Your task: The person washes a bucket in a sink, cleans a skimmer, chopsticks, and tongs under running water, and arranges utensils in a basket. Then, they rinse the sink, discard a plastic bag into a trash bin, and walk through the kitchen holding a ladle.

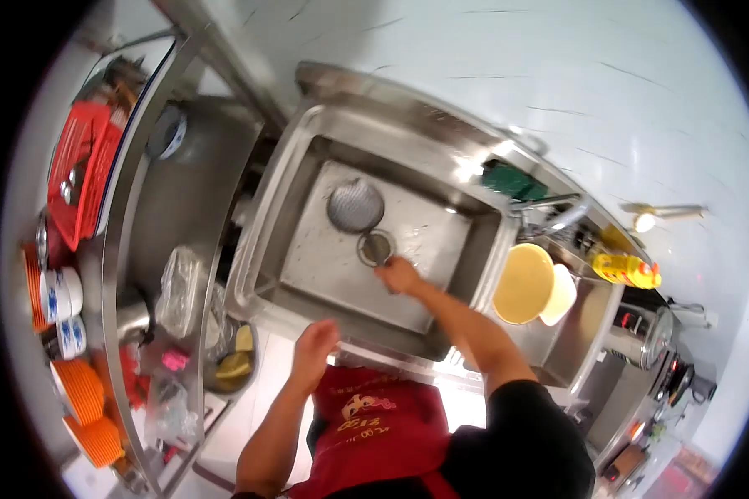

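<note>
My right hand (399, 276) reaches down into a steel sink (308, 270), its fingers closed beside the round drain (376, 248). What they grip, if anything, is hidden by the fingers. Just beyond the drain, a round grey perforated-looking piece (356, 206) rests on the sink floor. Over the sink's front edge hovers my left hand (316, 343), half curled with its fingers loosely extended, and nothing shows in it. A red apron (383, 416) covers my front.
To the right, a yellow basin (523, 284) and a pale container (559, 295) sit in a side basin beneath a faucet (564, 218). A yellow bottle (627, 270) stands behind. On the left, a steel rack (187, 179) carries a red basket (87, 170) and stacked orange bowls (79, 391).
</note>
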{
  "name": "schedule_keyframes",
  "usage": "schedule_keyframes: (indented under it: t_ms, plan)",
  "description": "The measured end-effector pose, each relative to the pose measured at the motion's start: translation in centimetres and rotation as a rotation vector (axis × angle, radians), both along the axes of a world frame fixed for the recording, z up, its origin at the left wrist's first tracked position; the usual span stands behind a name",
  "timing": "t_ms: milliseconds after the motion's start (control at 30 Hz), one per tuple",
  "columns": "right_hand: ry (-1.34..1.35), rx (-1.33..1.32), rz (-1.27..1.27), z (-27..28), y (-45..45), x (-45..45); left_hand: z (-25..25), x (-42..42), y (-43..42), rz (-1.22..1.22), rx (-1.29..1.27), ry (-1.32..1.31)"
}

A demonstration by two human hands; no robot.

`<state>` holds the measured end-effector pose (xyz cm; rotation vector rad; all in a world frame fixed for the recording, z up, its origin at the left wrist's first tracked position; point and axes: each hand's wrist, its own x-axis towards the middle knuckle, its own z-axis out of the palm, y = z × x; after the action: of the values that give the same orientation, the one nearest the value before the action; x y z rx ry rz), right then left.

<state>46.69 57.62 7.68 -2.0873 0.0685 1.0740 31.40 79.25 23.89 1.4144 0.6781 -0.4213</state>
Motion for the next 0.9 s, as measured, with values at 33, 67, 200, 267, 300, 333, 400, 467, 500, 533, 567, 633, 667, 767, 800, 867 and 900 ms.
schedule_keyframes:
  t_ms: [33,67,200,267,300,333,400,467,500,533,567,633,667,767,800,867,900]
  plan:
    - [0.03,0.049,-0.173,4.1,0.3,-2.0,-1.6,2.3,-2.0,0.02,-0.064,0.045]
    - [0.024,0.034,-0.149,6.4,0.2,-3.6,-3.0,4.1,-3.6,0.032,-0.126,0.098]
    - [0.1,0.148,-0.408,16.0,-2.4,-8.3,-2.5,10.1,-9.9,-0.118,-0.435,0.381]
    - [-0.069,0.186,-0.268,20.3,-4.2,-9.1,-2.5,10.2,-12.9,-0.109,-0.374,0.222]
    - [-0.074,0.23,-0.283,21.3,-5.7,-9.6,-2.5,10.1,-13.5,-0.143,-0.364,0.215]
    - [-0.088,0.163,-0.261,21.1,-7.5,-9.6,-2.4,9.7,-13.9,-0.153,-0.359,0.215]
    - [-0.117,0.091,-0.429,22.2,-11.7,-7.6,-1.1,9.4,-14.5,-0.216,-0.355,0.293]
    - [-0.701,-0.237,-0.523,16.0,-17.5,-5.7,1.2,9.1,-14.3,-0.231,-0.426,0.356]
    - [-0.648,-0.339,-0.537,19.2,-19.1,-3.6,2.3,9.0,-14.3,-0.231,-0.504,0.41]
    - [-0.922,-0.307,-0.561,15.8,-21.5,-2.5,2.8,8.9,-14.3,-0.235,-0.495,0.411]
    - [-0.945,-0.309,-0.565,14.2,-23.0,-1.1,3.4,8.9,-14.4,-0.28,-0.508,0.416]
    - [-0.898,-0.224,-0.513,13.7,-24.0,1.3,3.7,8.8,-14.2,-0.307,-0.499,0.417]
    - [-0.85,-0.155,-0.457,13.5,-23.9,1.9,3.4,8.7,-14.3,-0.329,-0.497,0.383]
    - [-0.728,-0.091,-0.443,14.1,-22.6,2.7,2.7,8.9,-14.6,-0.371,-0.401,0.287]
    - [-0.726,-0.079,-0.433,13.7,-21.9,2.6,2.8,9.1,-15.0,-0.421,-0.326,0.235]
    - [-0.755,-0.13,-0.402,13.0,-20.8,2.5,3.2,9.9,-15.7,-0.427,-0.303,0.207]
    - [-0.809,-0.147,-0.421,12.6,-20.3,2.5,3.5,10.3,-16.0,-0.46,-0.274,0.196]
